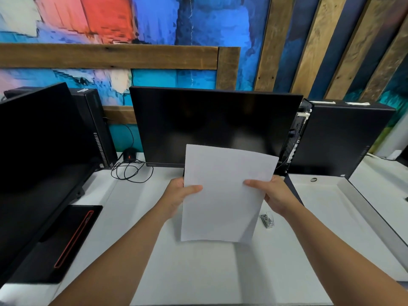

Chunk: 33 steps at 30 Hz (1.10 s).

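Evidently light, thin and floppy, the white paper (pixel 225 193) is held upright above the near middle of the desk (pixel 198 272), the left hand (pixel 176 196) pinching its left edge and the right hand (pixel 274 195) its right edge, thumbs on the near face. Gripped by one corner it would probably sag, so both side edges look safest. One paper shows, single sheet or thin stack I cannot tell, plus one small clear box (pixel 268 220) near its right and two dark monitors (pixel 212 124) beyond.
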Each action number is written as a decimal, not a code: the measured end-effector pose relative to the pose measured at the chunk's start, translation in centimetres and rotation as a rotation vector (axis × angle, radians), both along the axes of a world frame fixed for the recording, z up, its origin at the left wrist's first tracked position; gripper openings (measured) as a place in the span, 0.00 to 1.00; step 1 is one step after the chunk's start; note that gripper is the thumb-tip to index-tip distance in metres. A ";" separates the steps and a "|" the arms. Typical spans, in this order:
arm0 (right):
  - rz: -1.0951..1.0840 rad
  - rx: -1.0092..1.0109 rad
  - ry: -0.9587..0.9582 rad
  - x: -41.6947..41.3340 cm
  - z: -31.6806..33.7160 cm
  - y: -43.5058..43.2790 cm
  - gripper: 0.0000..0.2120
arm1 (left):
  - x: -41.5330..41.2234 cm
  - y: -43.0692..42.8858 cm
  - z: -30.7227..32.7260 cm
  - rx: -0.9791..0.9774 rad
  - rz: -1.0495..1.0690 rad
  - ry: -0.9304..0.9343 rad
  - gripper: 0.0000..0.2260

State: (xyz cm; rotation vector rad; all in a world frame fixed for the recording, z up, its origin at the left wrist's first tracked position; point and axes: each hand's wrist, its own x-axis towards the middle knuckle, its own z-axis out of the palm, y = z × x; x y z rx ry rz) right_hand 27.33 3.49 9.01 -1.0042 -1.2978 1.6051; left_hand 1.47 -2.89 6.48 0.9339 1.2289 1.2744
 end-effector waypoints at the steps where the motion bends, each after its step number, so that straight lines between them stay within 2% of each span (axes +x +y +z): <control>1: -0.002 0.006 0.007 0.1 0.0 -0.2 0.12 | 0.1 -0.1 0.1 0.003 -0.003 0.013 0.10; 6: -0.013 0.012 -0.016 0.1 -0.9 -1.0 0.11 | 1.4 -0.2 -0.5 -0.047 0.065 0.049 0.16; 11: -0.051 0.027 0.001 0.2 -0.4 -1.1 0.12 | 1.8 0.2 0.0 -0.029 0.086 0.057 0.16; 15: -0.036 0.002 -0.041 0.3 -1.1 -1.4 0.14 | 2.0 0.0 -0.7 -0.060 0.086 0.090 0.22; 20: -0.059 -0.013 -0.062 0.3 -1.5 -1.5 0.18 | 2.3 -0.1 -1.2 -0.064 0.104 0.110 0.21; 28: -0.130 0.079 0.030 0.2 0.5 -1.5 0.05 | 1.7 -0.2 -0.3 -0.070 0.125 0.123 0.19; 30: -0.149 0.125 0.046 0.2 0.9 -1.4 0.09 | 1.6 -0.3 -0.3 -0.081 0.138 0.124 0.18; 33: -0.170 0.255 -0.016 0.4 1.5 -1.3 0.21 | 1.5 -0.4 -0.2 -0.085 0.142 0.129 0.17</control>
